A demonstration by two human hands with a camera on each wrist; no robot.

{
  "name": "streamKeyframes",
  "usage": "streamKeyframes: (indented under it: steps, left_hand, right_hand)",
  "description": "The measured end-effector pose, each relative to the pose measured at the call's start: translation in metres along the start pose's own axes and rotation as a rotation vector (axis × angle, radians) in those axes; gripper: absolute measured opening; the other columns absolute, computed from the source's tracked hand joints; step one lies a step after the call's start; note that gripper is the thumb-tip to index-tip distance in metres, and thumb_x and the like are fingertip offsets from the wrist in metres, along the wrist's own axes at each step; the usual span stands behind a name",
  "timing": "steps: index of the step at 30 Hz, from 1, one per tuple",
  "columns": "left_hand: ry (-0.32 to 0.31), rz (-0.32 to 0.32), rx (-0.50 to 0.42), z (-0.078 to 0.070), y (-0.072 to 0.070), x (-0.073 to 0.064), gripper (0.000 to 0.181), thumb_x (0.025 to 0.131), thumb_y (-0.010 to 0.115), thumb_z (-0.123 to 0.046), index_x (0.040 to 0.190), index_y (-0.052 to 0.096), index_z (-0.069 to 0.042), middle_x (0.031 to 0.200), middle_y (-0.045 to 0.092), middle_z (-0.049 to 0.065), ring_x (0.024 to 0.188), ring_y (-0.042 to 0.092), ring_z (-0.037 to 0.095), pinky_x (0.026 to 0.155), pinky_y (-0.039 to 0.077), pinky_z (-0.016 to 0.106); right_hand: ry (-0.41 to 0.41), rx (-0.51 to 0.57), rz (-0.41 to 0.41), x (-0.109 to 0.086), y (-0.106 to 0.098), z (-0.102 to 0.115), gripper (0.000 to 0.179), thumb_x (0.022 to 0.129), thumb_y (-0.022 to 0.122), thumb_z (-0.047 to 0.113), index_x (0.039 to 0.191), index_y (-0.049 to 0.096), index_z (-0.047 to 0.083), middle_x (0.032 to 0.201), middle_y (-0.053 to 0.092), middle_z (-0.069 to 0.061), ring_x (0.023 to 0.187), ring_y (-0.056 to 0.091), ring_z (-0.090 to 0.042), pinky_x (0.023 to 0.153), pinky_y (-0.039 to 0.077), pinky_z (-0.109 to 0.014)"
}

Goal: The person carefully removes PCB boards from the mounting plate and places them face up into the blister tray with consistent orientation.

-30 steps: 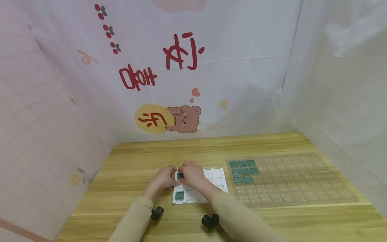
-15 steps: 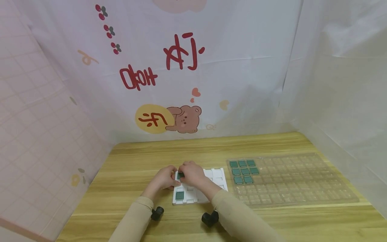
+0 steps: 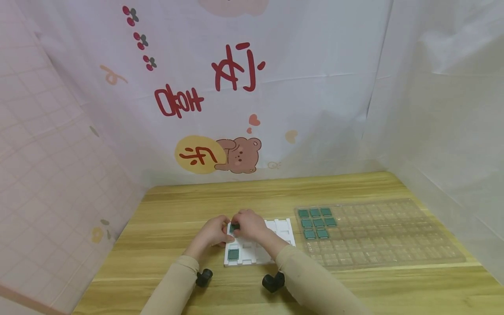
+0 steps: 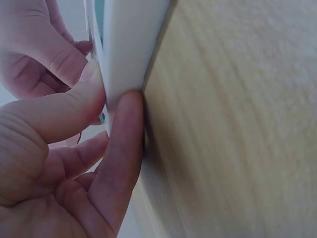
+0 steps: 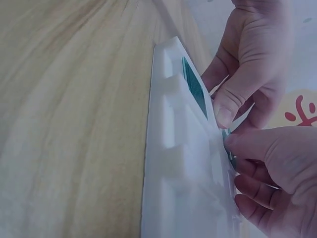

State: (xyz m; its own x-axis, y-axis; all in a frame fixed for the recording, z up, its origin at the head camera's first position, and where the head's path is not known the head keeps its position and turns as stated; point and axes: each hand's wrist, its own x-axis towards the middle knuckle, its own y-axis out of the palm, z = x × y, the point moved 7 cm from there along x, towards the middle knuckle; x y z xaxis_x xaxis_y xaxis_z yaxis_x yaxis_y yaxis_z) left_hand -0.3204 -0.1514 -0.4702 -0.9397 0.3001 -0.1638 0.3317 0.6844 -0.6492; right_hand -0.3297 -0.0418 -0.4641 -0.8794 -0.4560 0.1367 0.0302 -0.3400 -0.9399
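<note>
A white compartment tray (image 3: 247, 255) lies on the wooden table in front of me. My left hand (image 3: 214, 232) grips its left edge; in the left wrist view the thumb lies at the rim and a finger presses the outer side wall (image 4: 130, 49). My right hand (image 3: 250, 225) bends over the far-left pocket, pinching a small green circuit board (image 5: 227, 135), partly hidden by the fingers. A second green circuit board (image 3: 233, 254) sits flat in the near-left pocket. The right forearm crosses over part of the tray.
To the right lies a long clear plastic tray (image 3: 378, 236), with several green circuit boards (image 3: 318, 223) grouped in its left-hand pockets. White printed cloth (image 3: 315, 109) hangs behind and on both sides of the wooden table (image 3: 177, 205).
</note>
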Motion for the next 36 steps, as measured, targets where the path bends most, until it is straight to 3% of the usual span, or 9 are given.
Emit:
streamKeyframes:
  steps: [12,36]
  left_hand:
    - [-0.004,-0.002,-0.001,0.000,0.000,0.000,0.049,0.077,0.081,0.006,0.119,0.056,0.007,0.076,0.051,0.010,0.063,0.053,0.019,0.056,0.059,0.032]
    - [-0.030,-0.005,0.013,0.001,0.000,0.001,0.053,0.079,0.081,0.004,0.124,0.054,0.007,0.078,0.050,0.009,0.065,0.053,0.019,0.056,0.058,0.031]
  right_hand:
    - [0.012,0.032,-0.032,-0.002,0.000,-0.002,0.023,0.085,0.079,0.024,0.106,0.075,0.017,0.102,0.065,0.003,0.098,0.059,-0.018,0.077,0.053,-0.028]
    - [-0.022,0.095,-0.104,-0.042,-0.028,-0.014,0.021,0.084,0.079,0.022,0.103,0.075,0.015,0.097,0.064,0.005,0.099,0.059,-0.020,0.080,0.053,-0.033]
